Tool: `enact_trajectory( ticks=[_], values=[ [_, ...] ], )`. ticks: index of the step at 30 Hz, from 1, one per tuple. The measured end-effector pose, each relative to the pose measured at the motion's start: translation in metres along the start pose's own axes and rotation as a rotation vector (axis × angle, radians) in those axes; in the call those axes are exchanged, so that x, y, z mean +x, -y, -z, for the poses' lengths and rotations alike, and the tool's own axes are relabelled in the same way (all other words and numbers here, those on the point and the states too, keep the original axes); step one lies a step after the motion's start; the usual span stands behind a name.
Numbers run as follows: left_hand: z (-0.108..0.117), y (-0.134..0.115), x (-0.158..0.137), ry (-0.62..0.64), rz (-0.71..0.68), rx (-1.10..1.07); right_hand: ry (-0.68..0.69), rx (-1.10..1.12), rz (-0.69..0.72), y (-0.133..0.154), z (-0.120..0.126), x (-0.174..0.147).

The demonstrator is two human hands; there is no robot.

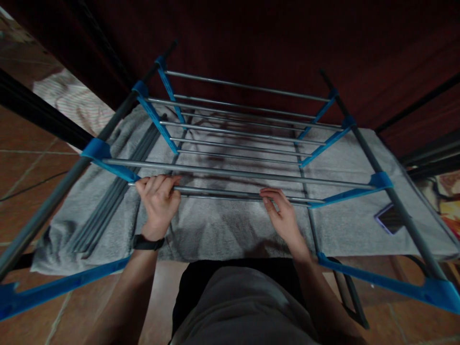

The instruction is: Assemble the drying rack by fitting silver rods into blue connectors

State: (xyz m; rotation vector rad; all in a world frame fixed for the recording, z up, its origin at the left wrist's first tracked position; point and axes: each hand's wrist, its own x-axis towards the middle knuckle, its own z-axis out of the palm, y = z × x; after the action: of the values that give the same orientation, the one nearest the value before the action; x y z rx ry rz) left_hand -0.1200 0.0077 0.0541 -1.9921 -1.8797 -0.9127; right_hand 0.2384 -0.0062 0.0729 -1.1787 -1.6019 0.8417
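Note:
A rack of grey metal tubes and blue plastic brackets stands before me. My left hand [158,199], with a black band at the wrist, wraps round a thin grey rod [221,192] close to the left blue bracket [117,168]. Toward the same rod's right part, my right hand [282,211] has its thumb and fingers closed about it. The rod's right end lies at the right blue bracket [345,192]; whether it is seated there I cannot tell. Just beyond runs a thicker crossbar [237,173], fixed between both brackets.
Several loose grey tubes [108,206] lie at the left on a grey towel [223,225]. A phone [391,218] rests on the towel at the right. Blue brackets [72,282] extend near me on both sides. A dark red curtain [251,43] hangs behind.

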Motion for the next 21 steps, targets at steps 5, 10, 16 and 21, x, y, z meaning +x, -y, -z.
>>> enact_trajectory(
  ticks=[5, 10, 16, 21],
  values=[
    [-0.002, 0.002, -0.001, 0.034, 0.037, -0.02, 0.218, -0.4, 0.181, -0.01, -0.018, 0.011],
    [-0.004, -0.005, -0.004, 0.066, 0.104, -0.078, 0.25, -0.608, 0.253, -0.014, -0.02, 0.013],
    [-0.002, -0.017, -0.027, -0.283, 0.352, -0.079, 0.321, -0.814, 0.308, -0.007, -0.014, 0.015],
    [-0.01, 0.015, -0.026, -0.597, 0.752, -0.431, 0.334, -0.825, 0.312, -0.006, -0.014, 0.016]
  ],
)
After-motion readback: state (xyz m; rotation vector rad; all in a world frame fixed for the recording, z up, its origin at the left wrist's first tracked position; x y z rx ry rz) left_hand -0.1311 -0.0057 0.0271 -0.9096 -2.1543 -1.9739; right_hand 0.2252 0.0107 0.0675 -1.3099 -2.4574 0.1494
